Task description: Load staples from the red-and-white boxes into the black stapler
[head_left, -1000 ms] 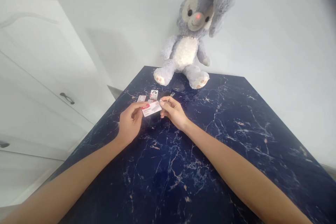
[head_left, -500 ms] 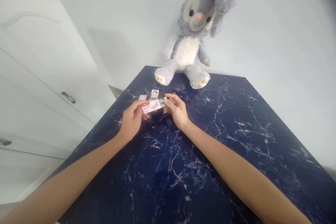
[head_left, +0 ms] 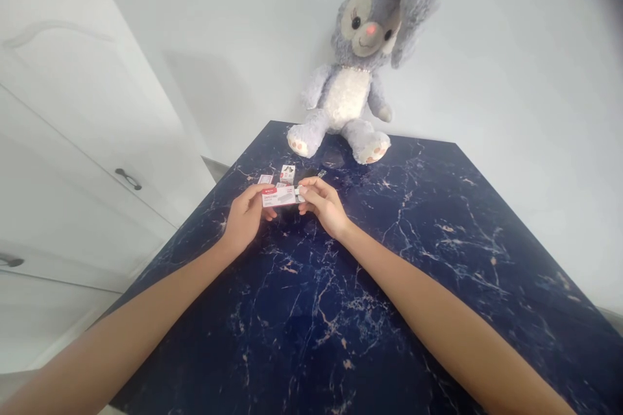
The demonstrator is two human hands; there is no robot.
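Note:
My left hand [head_left: 243,219] grips the left end of a small white and red staple box [head_left: 279,197], thumb in front and fingers behind. A grey strip is pictured on the face of the box, which is held nearly level above the table. At its right end, my right hand [head_left: 323,206] is closed in a pinch by the white end flap [head_left: 298,190]. Part of that end is hidden by the fingers. Behind the hands stands a small white box [head_left: 287,173] with a dark picture. A flat red-edged packet [head_left: 265,179] lies left of it.
A dark blue marble-patterned table [head_left: 311,311] spreads under the hands. At its back edge a large grey plush rabbit [head_left: 346,94] sits against the wall. A small dark item [head_left: 322,174] lies behind my right hand. A white cabinet [head_left: 73,130] stands at the left.
The grey metal strips at the box's right end have gone from sight, apparently into the box. My right hand has shifted slightly left, and the box has turned more level.

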